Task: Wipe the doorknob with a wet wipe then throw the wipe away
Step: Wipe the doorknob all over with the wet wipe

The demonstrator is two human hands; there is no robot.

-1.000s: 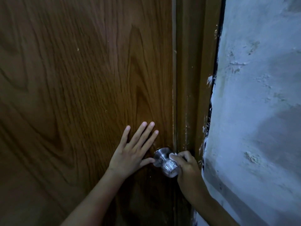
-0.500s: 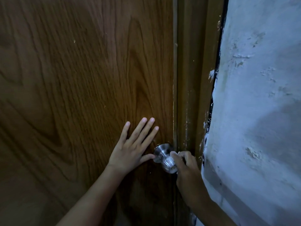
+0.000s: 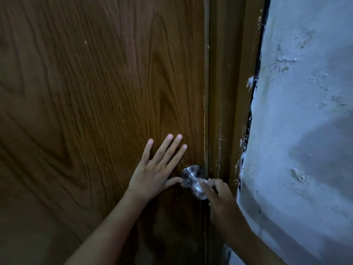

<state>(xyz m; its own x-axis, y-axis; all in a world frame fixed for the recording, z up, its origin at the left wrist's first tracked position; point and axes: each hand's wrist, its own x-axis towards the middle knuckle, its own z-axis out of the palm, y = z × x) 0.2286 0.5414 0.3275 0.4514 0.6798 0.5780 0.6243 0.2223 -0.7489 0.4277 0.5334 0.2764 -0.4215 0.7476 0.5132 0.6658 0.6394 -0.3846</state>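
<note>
A round silver doorknob [image 3: 191, 177] sticks out of the brown wooden door [image 3: 95, 92] near its right edge. My right hand [image 3: 219, 199] is closed on a small white wet wipe [image 3: 204, 181], pressed against the knob's right side; only a sliver of the wipe shows at my fingertips. My left hand [image 3: 154, 171] lies flat on the door just left of the knob, fingers spread, thumb tip touching the knob's base.
The brown door frame [image 3: 227, 92] runs down right beside the knob. A rough white plastered wall [image 3: 305, 131] fills the right side, close to my right forearm.
My right hand with the wipe has shifted slightly around the knob's right side. My left hand has stayed flat on the door. The camera has drifted a little.
</note>
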